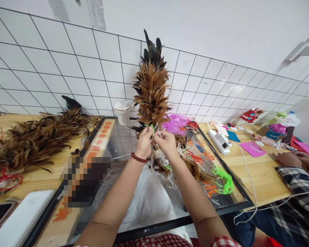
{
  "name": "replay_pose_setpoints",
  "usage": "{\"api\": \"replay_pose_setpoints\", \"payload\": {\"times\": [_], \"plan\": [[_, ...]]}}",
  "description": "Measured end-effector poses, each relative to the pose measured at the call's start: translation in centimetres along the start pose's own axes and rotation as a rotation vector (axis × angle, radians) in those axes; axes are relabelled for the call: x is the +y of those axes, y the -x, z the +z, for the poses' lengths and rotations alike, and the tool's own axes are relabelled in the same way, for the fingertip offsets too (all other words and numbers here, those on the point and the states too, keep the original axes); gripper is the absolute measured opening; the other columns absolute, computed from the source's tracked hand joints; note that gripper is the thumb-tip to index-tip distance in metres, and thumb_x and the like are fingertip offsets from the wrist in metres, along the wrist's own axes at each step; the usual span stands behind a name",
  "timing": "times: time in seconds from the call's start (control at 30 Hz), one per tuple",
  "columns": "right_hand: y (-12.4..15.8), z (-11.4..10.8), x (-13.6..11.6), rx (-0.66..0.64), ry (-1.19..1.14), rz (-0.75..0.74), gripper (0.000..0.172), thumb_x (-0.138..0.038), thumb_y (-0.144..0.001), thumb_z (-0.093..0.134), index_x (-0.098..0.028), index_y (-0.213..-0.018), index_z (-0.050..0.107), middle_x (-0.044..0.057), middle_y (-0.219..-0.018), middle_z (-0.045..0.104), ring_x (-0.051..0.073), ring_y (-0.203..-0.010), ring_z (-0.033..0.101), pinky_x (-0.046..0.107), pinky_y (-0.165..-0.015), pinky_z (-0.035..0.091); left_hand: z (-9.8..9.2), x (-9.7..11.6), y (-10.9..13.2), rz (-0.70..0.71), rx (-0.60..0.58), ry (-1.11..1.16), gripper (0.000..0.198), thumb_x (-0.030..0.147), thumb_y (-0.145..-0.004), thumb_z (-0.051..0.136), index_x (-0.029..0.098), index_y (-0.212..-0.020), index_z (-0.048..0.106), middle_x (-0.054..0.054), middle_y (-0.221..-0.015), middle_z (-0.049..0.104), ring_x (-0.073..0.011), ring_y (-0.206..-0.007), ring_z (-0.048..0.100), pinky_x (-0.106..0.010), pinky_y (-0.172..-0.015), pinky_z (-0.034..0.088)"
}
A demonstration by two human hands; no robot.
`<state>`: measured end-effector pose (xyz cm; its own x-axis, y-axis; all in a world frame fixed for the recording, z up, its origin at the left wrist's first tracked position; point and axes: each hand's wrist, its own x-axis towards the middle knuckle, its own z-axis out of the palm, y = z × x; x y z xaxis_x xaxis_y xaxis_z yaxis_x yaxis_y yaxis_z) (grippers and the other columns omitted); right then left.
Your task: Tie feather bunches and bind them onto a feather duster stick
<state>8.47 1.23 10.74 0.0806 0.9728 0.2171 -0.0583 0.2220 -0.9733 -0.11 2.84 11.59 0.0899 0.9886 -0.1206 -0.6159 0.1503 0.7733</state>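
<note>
I hold a tall feather duster upright in front of me, brown feathers with black tips at the top. My left hand, with a red bead bracelet on its wrist, is closed round the base of the feathers. My right hand is closed beside it, pinching a green cord that loops round the base. The duster's thin stick runs down between my hands. Loose feathers and bits of white and green cord lie under my hands on a black-framed glass sheet.
A pile of finished brown feather dusters lies at left on the wooden table. A white cup stands at the back by a wire grid wall. Pink plastic, a white glue gun and craft bits lie right. Another person's hands rest at far right.
</note>
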Motion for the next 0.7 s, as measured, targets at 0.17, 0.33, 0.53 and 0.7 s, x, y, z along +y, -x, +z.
{"api": "replay_pose_setpoints", "payload": {"times": [0.17, 0.33, 0.53, 0.7], "plan": [[-0.4, 0.4, 0.1, 0.066, -0.171, 0.091, 0.019, -0.034, -0.063, 0.070, -0.018, -0.066, 0.061, -0.004, -0.045, 0.056, 0.010, -0.037, 0.049, 0.024, -0.044, 0.047, 0.1, -0.7, -0.3, 0.029, -0.001, 0.065, 0.042, 0.050, -0.071, 0.071, 0.017, -0.073, 0.045, 0.008, -0.055, 0.045, -0.0008, -0.034, 0.033, -0.015, -0.035, 0.020], [-0.3, 0.7, 0.3, 0.158, -0.250, 0.110, 0.027, -0.041, -0.062, 0.072, -0.018, -0.068, 0.059, -0.004, -0.043, 0.055, 0.008, -0.035, 0.046, 0.021, -0.040, 0.043, 0.3, -0.6, 0.2, 0.041, -0.139, 0.032, 0.041, 0.044, -0.068, 0.075, 0.016, -0.071, 0.045, 0.007, -0.056, 0.047, -0.0005, -0.038, 0.034, -0.013, -0.036, 0.021], [-0.5, 0.5, 0.7, 0.172, -0.117, 0.079, 0.029, -0.045, -0.067, 0.068, -0.019, -0.071, 0.057, -0.006, -0.043, 0.053, 0.010, -0.033, 0.046, 0.023, -0.039, 0.042, 0.2, -1.0, 0.1, 0.045, -0.145, -0.046, 0.036, 0.041, -0.072, 0.072, 0.016, -0.075, 0.046, 0.005, -0.061, 0.052, -0.0003, -0.039, 0.034, -0.012, -0.037, 0.021], [-0.2, -1.1, -0.1, 0.005, 0.199, -0.099, 0.019, -0.038, -0.078, 0.058, -0.020, -0.081, 0.061, -0.003, -0.059, 0.064, 0.015, -0.051, 0.060, 0.026, -0.053, 0.049, -0.2, -0.6, -0.3, 0.026, -0.093, -0.117, 0.033, 0.039, -0.076, 0.067, 0.017, -0.073, 0.043, 0.008, -0.054, 0.041, -0.0010, -0.036, 0.029, -0.014, -0.036, 0.017]]}}
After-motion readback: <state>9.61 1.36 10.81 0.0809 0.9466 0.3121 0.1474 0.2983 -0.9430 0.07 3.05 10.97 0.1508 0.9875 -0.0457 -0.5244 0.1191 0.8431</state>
